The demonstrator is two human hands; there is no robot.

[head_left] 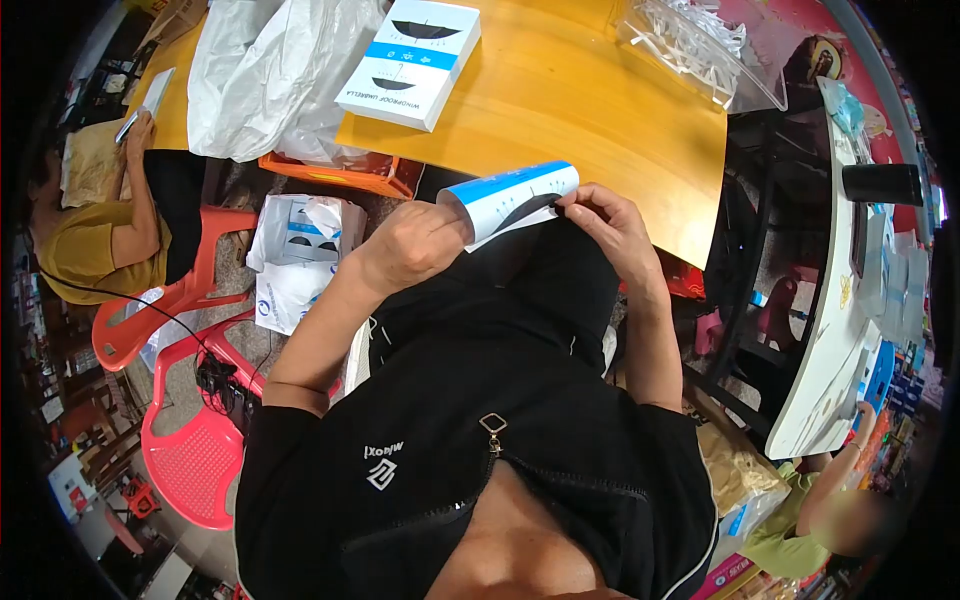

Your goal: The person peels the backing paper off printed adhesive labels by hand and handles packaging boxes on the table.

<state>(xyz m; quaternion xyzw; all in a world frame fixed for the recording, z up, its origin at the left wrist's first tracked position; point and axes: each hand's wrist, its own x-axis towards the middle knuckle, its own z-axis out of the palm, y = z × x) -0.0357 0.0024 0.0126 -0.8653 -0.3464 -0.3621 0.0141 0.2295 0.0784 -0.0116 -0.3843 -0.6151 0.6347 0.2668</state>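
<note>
A white and blue printed sheet (520,197) with a dark umbrella picture is curled over between my hands, just off the table's front edge. My left hand (415,243) is closed at the sheet's left end, its fingertips partly hidden by the curl. With thumb and fingers together, my right hand (606,222) pinches the sheet's right edge. Beyond them on the table lies a stack of similar printed sheets or flat boxes (412,62), lettered "WINDPROOF UMBRELLA".
The yellow table (560,100) holds a white plastic bag (265,80) and a clear bin of white strips (690,45). Below are an orange crate (345,175), a bag of printed pieces (305,245) and red chairs (195,450). People sit left (110,235) and lower right (800,530).
</note>
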